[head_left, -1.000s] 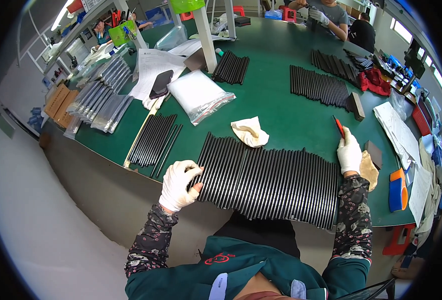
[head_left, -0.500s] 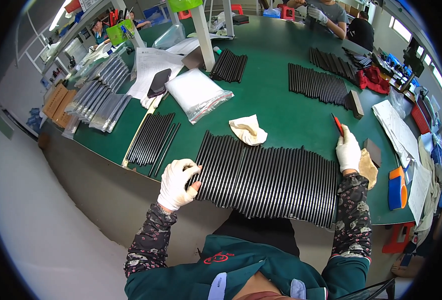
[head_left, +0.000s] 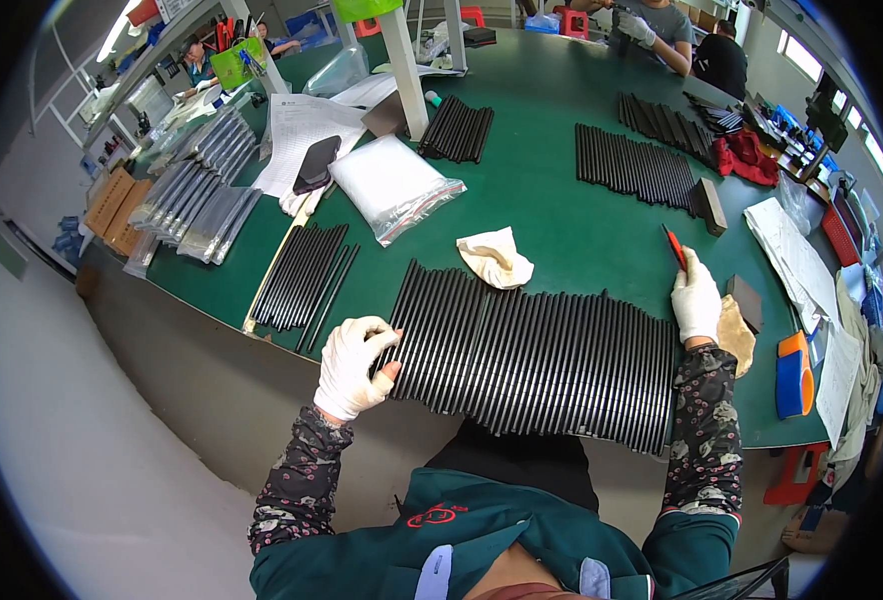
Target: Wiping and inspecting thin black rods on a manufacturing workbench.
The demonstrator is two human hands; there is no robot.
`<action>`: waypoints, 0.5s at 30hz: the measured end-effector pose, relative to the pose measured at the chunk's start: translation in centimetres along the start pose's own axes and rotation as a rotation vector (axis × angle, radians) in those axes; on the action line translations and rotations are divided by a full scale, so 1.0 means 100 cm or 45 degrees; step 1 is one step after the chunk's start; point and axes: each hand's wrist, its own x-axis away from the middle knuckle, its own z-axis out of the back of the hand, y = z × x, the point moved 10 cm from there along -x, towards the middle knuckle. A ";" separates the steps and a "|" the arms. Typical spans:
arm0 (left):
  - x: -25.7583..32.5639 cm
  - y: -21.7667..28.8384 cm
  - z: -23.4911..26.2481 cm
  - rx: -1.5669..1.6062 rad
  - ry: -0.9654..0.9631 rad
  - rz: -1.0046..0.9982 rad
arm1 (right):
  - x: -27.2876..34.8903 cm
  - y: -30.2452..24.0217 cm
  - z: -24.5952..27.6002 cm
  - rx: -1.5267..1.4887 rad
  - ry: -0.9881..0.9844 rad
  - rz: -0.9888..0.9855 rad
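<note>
On the broad green tabletop, a wide row of slim, glossy black rods lies at lower centre, its lower ends seeming to overhang, so a nudge could tip some off. At its left end, the white-gloved left hand curves half open, whether gripping I cannot tell, and uneven pressure could skew the row; at right, the white-gloved right hand is closed round a slim red pen-like tool, whose tip could scratch if dropped.

Phone: dark, lying on white papers.
Clear bag: white inside, beside the phone.
Boxes: brown, at left.
Red cloth: crumpled, at right.
</note>
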 end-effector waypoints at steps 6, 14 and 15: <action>-0.001 0.001 0.002 -0.005 -0.002 0.013 | -0.001 0.000 0.000 -0.006 0.007 0.014; 0.003 0.002 0.001 0.026 -0.026 0.024 | 0.003 0.002 0.003 -0.054 0.002 -0.011; 0.003 0.002 0.002 0.020 -0.026 0.033 | 0.002 0.002 0.001 -0.059 -0.003 -0.005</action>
